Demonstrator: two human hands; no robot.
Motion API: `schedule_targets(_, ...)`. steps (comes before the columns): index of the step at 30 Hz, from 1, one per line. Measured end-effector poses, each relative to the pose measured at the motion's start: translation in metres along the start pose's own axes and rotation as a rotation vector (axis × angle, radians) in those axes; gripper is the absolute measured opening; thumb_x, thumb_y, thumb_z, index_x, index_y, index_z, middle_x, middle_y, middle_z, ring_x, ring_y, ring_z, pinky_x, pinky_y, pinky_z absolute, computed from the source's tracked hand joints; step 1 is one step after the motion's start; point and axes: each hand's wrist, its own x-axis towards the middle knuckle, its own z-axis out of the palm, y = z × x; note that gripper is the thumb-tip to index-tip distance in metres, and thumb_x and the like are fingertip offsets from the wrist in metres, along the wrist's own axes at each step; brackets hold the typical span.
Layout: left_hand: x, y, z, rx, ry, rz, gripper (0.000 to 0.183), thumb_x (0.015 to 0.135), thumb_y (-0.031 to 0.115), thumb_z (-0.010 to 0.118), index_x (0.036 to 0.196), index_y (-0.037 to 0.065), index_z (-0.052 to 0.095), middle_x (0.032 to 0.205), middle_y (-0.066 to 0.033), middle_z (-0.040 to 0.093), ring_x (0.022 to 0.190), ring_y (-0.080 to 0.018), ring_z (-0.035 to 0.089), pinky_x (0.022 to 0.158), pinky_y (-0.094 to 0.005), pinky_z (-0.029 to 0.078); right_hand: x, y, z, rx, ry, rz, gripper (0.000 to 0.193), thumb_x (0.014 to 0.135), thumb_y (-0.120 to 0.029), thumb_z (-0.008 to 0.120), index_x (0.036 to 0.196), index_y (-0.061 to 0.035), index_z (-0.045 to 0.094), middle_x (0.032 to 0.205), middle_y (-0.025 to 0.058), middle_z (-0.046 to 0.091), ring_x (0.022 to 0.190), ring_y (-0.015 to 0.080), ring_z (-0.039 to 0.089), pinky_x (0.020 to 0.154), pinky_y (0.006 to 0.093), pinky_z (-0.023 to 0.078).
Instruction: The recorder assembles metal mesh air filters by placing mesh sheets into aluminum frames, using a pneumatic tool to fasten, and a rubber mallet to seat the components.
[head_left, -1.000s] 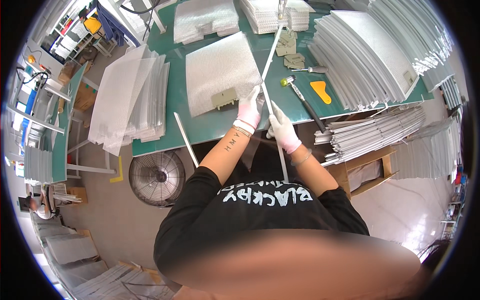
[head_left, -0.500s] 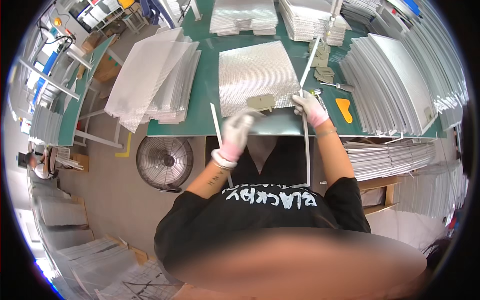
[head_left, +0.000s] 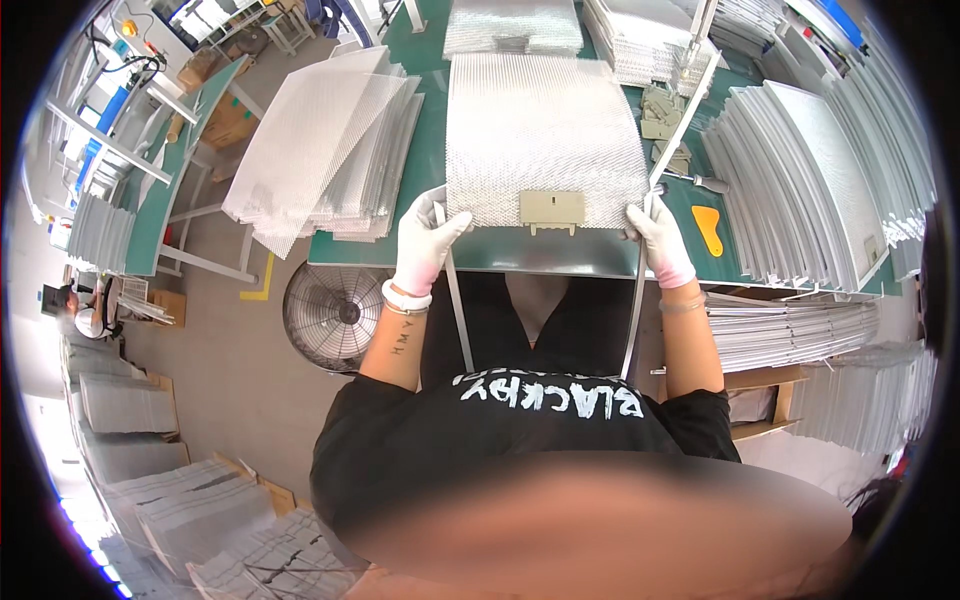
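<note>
Mesh sheet (head_left: 540, 120): over green table (head_left: 500, 252); likely light, bendy, easily creased; take by side edges
Left hand (head_left: 425, 240): fingers curled round white frame (head_left: 459, 310)
Right hand (head_left: 657, 242): pinching frame near sheet's corner

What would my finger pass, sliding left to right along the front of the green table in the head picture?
Pile of mesh sheets → left hand → tan plate → right hand → yellow scraper → stack of panels.
</note>
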Motion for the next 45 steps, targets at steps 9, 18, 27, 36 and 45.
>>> schedule_targets(9,-0.064,0.024,0.006,-0.376,0.160,0.205,0.043,0.095,0.004,0.056,0.134,-0.005,0.043,0.116,-0.0106,0.061,0.104,-0.0161,0.060,0.094,-0.0294,0.047,-0.045,-0.049,0.038,-0.001,0.015,-0.186,0.034,0.092,-0.006,0.058,0.125,0.0015,0.054,0.112,0.0030,0.063,0.104,0.0107,0.057,0.094,0.0279,0.043)
schedule_targets(18,-0.027,0.082,0.003,-0.071,0.287,0.522,0.054,0.096,0.000,0.051,0.145,-0.003,0.030,0.085,0.0057,0.044,0.071,-0.0035,0.038,0.068,-0.0166,0.036,-0.011,-0.116,0.062,-0.239,0.127,-0.504,0.022,0.090,-0.003,0.059,0.111,-0.0008,0.062,0.075,-0.0098,0.050,0.066,-0.0006,0.039,0.057,0.0179,0.034)
schedule_targets(27,0.074,0.120,0.041,-0.019,0.041,0.556,0.028,0.093,-0.003,0.057,0.121,-0.004,0.054,0.088,0.0043,0.060,0.070,0.0001,0.047,0.062,-0.0160,0.038,0.046,-0.118,0.036,-0.296,0.361,-0.779,0.027,0.089,-0.004,0.065,0.115,0.0017,0.061,0.073,-0.0084,0.051,0.062,-0.0005,0.036,0.055,0.0168,0.033)
schedule_targets(36,0.071,0.038,0.032,0.049,0.169,0.622,0.029,0.088,-0.003,0.061,0.116,-0.002,0.056,0.098,-0.0031,0.066,0.071,-0.0041,0.055,0.062,-0.0201,0.045,0.038,-0.065,0.025,-0.181,0.204,-0.666,0.029,0.089,-0.002,0.057,0.118,0.0022,0.056,0.111,0.0060,0.064,0.101,0.0111,0.059,0.090,0.0274,0.046)
schedule_targets(45,0.061,0.091,0.028,-0.182,-0.075,0.604,0.044,0.085,-0.009,0.050,0.129,-0.001,0.049,0.121,-0.0065,0.062,0.111,-0.0126,0.057,0.094,-0.0273,0.045,0.016,-0.127,0.023,-0.110,0.062,-0.600,0.029,0.087,0.001,0.059,0.116,0.0023,0.059,0.091,-0.0012,0.064,0.081,0.0062,0.057,0.077,0.0247,0.048)
